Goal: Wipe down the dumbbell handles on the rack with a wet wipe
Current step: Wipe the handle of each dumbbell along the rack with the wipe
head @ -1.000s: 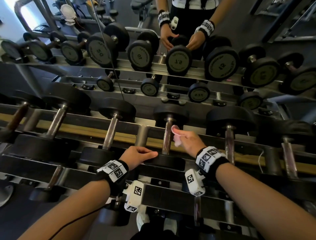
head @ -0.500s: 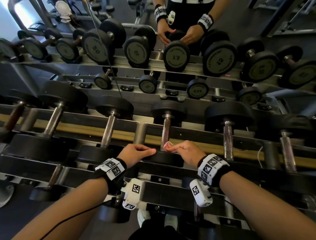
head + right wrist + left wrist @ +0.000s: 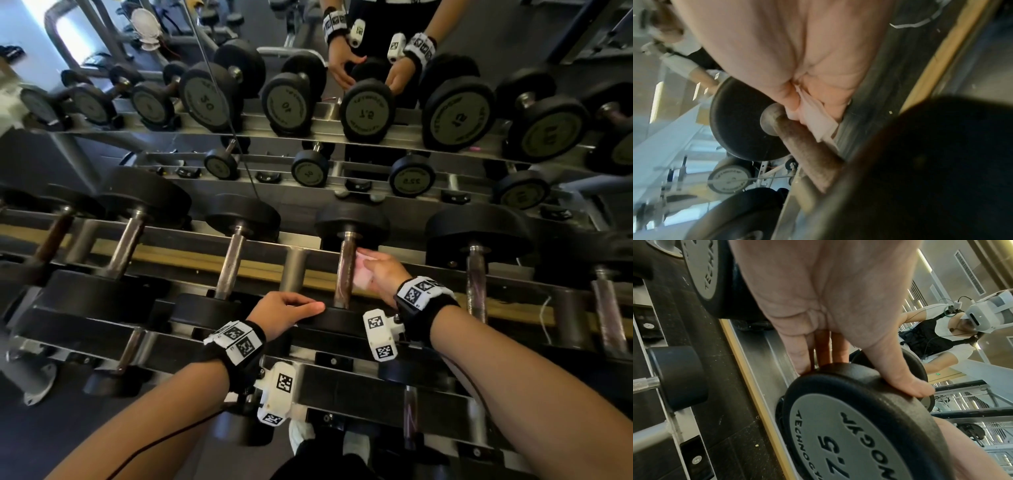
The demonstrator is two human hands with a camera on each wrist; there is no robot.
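The left hand (image 3: 281,313) rests on the near head (image 3: 849,426) of a dumbbell on the rack (image 3: 342,387): its fingers (image 3: 799,353) curl over the far rim of the black disc and the thumb (image 3: 898,371) lies along its top edge. Only the left wrist view shows the plate's face, stamped 7.5. The forearm reaches in from below left, wrist bent down over the disc.

Just beyond, the right hand (image 3: 385,274) holds a pale wet wipe (image 3: 363,270) against the right side of that dumbbell's handle (image 3: 346,274), near the far head (image 3: 352,222). The right wrist view shows what the head view hides: the wipe (image 3: 818,120) bunched between thumb and fingers and pressed to the worn bar (image 3: 807,154) just below its metal collar (image 3: 770,120). How far the fingers wrap round the bar I cannot tell. The right forearm comes in from lower right.

Farther off, a mirror (image 3: 513,41) repeats the racked dumbbells and both hands.
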